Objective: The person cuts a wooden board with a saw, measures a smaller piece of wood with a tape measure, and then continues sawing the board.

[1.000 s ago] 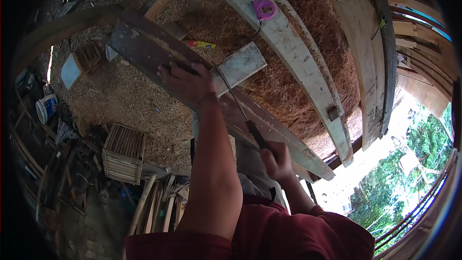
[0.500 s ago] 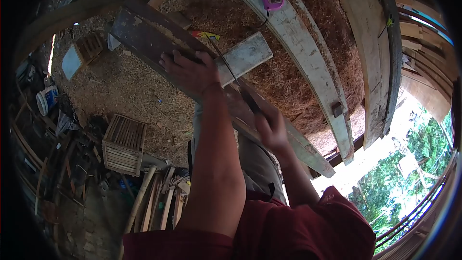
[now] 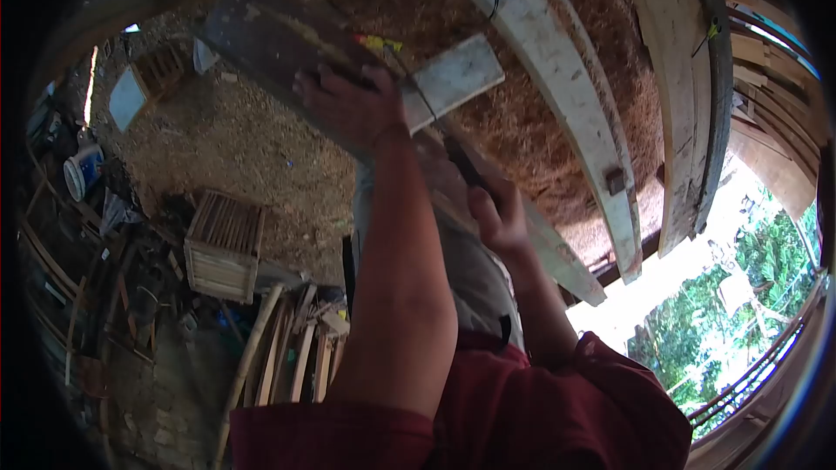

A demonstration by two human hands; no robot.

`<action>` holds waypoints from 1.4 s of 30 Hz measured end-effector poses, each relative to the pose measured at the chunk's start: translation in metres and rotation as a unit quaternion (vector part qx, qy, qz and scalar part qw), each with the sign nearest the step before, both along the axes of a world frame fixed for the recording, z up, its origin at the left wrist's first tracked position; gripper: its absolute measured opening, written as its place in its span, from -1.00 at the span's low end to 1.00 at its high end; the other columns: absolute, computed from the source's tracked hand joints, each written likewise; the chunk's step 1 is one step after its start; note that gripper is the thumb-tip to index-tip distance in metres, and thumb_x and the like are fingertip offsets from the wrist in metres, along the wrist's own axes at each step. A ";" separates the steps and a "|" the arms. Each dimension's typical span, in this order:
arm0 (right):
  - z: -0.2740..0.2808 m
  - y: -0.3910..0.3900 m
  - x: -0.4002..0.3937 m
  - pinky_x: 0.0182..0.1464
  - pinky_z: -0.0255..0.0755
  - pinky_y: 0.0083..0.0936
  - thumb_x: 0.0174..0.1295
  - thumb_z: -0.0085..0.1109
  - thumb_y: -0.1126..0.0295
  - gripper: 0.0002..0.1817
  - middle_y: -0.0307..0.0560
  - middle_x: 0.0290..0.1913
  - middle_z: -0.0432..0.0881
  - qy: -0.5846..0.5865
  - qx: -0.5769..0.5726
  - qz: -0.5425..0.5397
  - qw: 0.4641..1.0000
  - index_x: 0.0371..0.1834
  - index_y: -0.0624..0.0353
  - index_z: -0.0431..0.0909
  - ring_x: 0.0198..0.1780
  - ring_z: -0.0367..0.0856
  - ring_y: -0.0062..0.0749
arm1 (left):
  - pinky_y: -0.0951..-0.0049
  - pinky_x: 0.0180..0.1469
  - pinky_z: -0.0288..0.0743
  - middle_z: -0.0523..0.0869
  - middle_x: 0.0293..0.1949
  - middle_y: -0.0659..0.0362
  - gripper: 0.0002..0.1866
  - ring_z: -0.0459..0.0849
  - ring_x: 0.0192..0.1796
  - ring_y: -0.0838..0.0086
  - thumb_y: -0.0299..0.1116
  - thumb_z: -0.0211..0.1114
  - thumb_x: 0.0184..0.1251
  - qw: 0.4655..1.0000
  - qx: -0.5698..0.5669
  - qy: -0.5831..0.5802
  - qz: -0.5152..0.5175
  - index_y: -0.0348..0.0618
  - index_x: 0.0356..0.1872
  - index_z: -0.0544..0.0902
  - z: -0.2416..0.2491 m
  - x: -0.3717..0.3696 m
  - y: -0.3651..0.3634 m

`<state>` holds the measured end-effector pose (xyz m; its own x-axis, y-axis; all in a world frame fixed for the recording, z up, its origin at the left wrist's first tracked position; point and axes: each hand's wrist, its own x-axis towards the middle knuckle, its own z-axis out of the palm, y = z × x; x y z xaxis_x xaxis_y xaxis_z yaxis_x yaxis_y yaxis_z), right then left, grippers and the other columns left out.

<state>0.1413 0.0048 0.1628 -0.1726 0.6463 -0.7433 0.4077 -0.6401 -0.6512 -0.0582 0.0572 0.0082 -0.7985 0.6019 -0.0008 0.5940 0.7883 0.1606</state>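
Sawdust [image 3: 235, 148] carpets the workshop floor; left hand [image 3: 348, 104] presses fingers flat on the dark plank [image 3: 270, 39], steadying it, while right hand [image 3: 498, 222] is clenched around the handsaw [image 3: 435, 126] crossing that plank

The left hand [image 3: 348, 109] lies palm down at the end of a straight, outstretched arm, fingers [image 3: 315, 85] spread and pressing flat. The right hand [image 3: 495, 216] is drawn nearer the body, elbow bent, apparently curled into a closed grip, thumb uppermost.
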 end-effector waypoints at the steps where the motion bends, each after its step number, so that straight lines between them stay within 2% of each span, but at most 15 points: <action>1: 0.014 -0.013 0.017 -0.35 0.37 -0.39 0.45 0.20 0.30 -0.70 -0.09 -0.52 0.53 0.014 0.014 0.008 1.000 -0.28 0.38 0.64 -0.41 0.50 -0.49 | -0.31 0.62 0.24 0.24 0.59 -0.27 -0.29 0.17 0.69 -0.23 -0.04 0.16 0.44 1.000 0.003 0.003 -0.006 -0.31 0.47 0.37 -0.001 0.001 -0.006; 3: 0.032 -0.028 0.039 -0.34 0.38 -0.40 0.45 0.19 0.30 -0.70 -0.08 -0.52 0.53 0.055 0.058 0.032 0.996 -0.25 0.40 0.65 -0.40 0.51 -0.49 | -0.31 0.63 0.21 0.24 0.59 -0.28 -0.28 0.16 0.70 -0.23 -0.03 0.17 0.44 0.999 0.027 0.022 -0.012 -0.30 0.47 0.37 -0.009 -0.001 -0.002; 6: 0.018 -0.028 0.026 -0.40 0.25 -0.44 0.51 0.15 0.23 -0.64 -0.36 -0.56 0.44 0.033 -0.006 -0.057 0.998 -0.40 0.26 0.59 -0.45 0.35 -0.64 | -0.32 0.64 0.20 0.24 0.59 -0.28 -0.28 0.15 0.70 -0.25 -0.02 0.18 0.44 1.000 0.020 0.012 -0.011 -0.30 0.48 0.37 -0.005 0.000 -0.002; 8: -0.024 0.000 -0.020 -0.39 0.30 -0.42 0.52 0.17 0.20 -0.62 -0.36 -0.57 0.44 -0.022 0.089 -0.065 0.994 -0.43 0.23 0.61 -0.46 0.38 -0.62 | -0.32 0.64 0.18 0.24 0.59 -0.29 -0.28 0.14 0.71 -0.24 -0.02 0.18 0.43 0.999 0.023 0.022 -0.012 -0.30 0.48 0.36 -0.006 0.001 -0.001; 11: -0.027 0.003 -0.010 -0.37 0.34 -0.46 0.54 0.19 0.25 -0.72 -0.32 -0.50 0.48 -0.009 0.047 0.042 0.998 -0.24 0.26 0.63 -0.44 0.41 -0.61 | -0.33 0.65 0.17 0.24 0.59 -0.29 -0.27 0.15 0.70 -0.24 -0.03 0.18 0.43 1.000 0.018 -0.011 0.008 -0.31 0.48 0.36 0.000 0.003 0.006; 12: -0.020 -0.023 -0.008 -0.37 0.32 -0.46 0.54 0.18 0.26 -0.71 -0.30 -0.49 0.49 -0.005 0.095 -0.020 0.995 -0.25 0.29 0.61 -0.43 0.40 -0.61 | -0.34 0.65 0.18 0.24 0.59 -0.30 -0.27 0.16 0.70 -0.24 -0.04 0.18 0.42 0.999 0.006 -0.030 0.014 -0.31 0.48 0.36 0.007 0.002 0.003; 15: 0.014 -0.037 0.035 -0.34 0.35 -0.47 0.52 0.22 0.30 -0.76 -0.26 -0.43 0.51 0.055 0.030 -0.014 0.998 -0.12 0.31 0.60 -0.41 0.41 -0.61 | -0.33 0.66 0.19 0.23 0.60 -0.30 -0.29 0.17 0.70 -0.24 -0.06 0.17 0.42 1.000 0.017 0.021 -0.011 -0.31 0.48 0.36 -0.004 -0.001 0.000; 18: 0.004 -0.018 0.013 -0.37 0.31 -0.44 0.54 0.15 0.27 -0.70 -0.29 -0.48 0.48 0.002 0.074 -0.024 0.997 -0.30 0.29 0.59 -0.42 0.39 -0.61 | -0.31 0.68 0.19 0.23 0.59 -0.29 -0.31 0.18 0.69 -0.25 -0.09 0.15 0.43 1.000 0.011 0.024 -0.013 -0.31 0.47 0.35 -0.005 0.000 -0.001; 21: -0.021 0.024 -0.017 -0.39 0.30 -0.42 0.51 0.13 0.34 -0.74 -0.28 -0.49 0.48 0.005 0.051 0.030 0.998 -0.33 0.29 0.58 -0.43 0.39 -0.62 | -0.30 0.68 0.18 0.21 0.59 -0.29 -0.32 0.15 0.70 -0.24 -0.10 0.14 0.45 0.999 0.010 0.034 -0.017 -0.30 0.48 0.34 -0.006 0.001 -0.002; 24: 0.001 -0.001 -0.017 -0.37 0.36 -0.28 0.38 0.22 0.27 -0.69 -0.01 -0.59 0.48 -0.040 0.106 -0.007 0.994 -0.32 0.37 0.63 -0.48 0.43 -0.46 | -0.30 0.68 0.19 0.20 0.61 -0.28 -0.31 0.12 0.72 -0.22 -0.11 0.14 0.46 1.000 0.006 0.017 -0.005 -0.32 0.49 0.32 -0.008 0.002 -0.002; 27: 0.036 -0.017 0.020 -0.37 0.37 -0.24 0.38 0.20 0.28 -0.70 0.04 -0.60 0.51 0.007 0.020 0.010 1.000 -0.34 0.35 0.62 -0.51 0.39 -0.40 | -0.22 0.69 0.14 0.20 0.64 -0.25 -0.32 0.13 0.72 -0.17 -0.05 0.13 0.48 1.000 -0.022 0.011 -0.003 -0.28 0.49 0.39 0.000 0.003 0.000; 33: -0.024 0.017 -0.024 -0.41 0.33 -0.28 0.37 0.19 0.31 -0.72 -0.02 -0.62 0.47 -0.007 0.066 -0.008 0.998 -0.40 0.32 0.60 -0.54 0.44 -0.40 | -0.29 0.69 0.15 0.19 0.60 -0.30 -0.29 0.11 0.72 -0.20 -0.09 0.14 0.46 1.000 -0.009 0.026 -0.013 -0.34 0.50 0.31 -0.011 0.000 -0.004; 39: 0.036 -0.034 0.029 -0.40 0.33 -0.21 0.36 0.22 0.26 -0.67 0.06 -0.61 0.46 0.047 0.067 -0.001 0.997 -0.46 0.31 0.58 -0.55 0.47 -0.24 | -0.22 0.63 0.23 0.22 0.61 -0.29 -0.29 0.21 0.67 -0.20 -0.03 0.12 0.47 0.999 -0.026 0.026 -0.025 -0.37 0.48 0.39 -0.003 0.001 -0.002; 40: 0.033 -0.022 0.024 -0.41 0.32 -0.20 0.35 0.21 0.24 -0.66 0.08 -0.61 0.44 0.010 0.057 0.036 0.998 -0.47 0.31 0.57 -0.56 0.48 -0.20 | -0.22 0.62 0.24 0.22 0.61 -0.30 -0.29 0.22 0.67 -0.20 -0.03 0.12 0.47 0.999 -0.024 0.034 -0.024 -0.38 0.47 0.39 -0.006 0.000 -0.001; 42: -0.002 0.003 -0.017 -0.42 0.30 -0.20 0.33 0.19 0.25 -0.67 0.07 -0.61 0.42 -0.041 0.130 -0.002 0.991 -0.47 0.31 0.56 -0.57 0.47 -0.19 | -0.22 0.61 0.25 0.23 0.59 -0.32 -0.28 0.24 0.65 -0.21 -0.03 0.13 0.47 0.998 -0.023 0.047 -0.022 -0.39 0.47 0.39 -0.011 0.001 -0.004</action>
<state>0.1246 0.0074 0.1605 -0.1155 0.8185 -0.5628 0.4648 -0.4562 -0.7588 -0.0571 0.0534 -0.0026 -0.7692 0.6375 0.0442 0.6390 0.7662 0.0678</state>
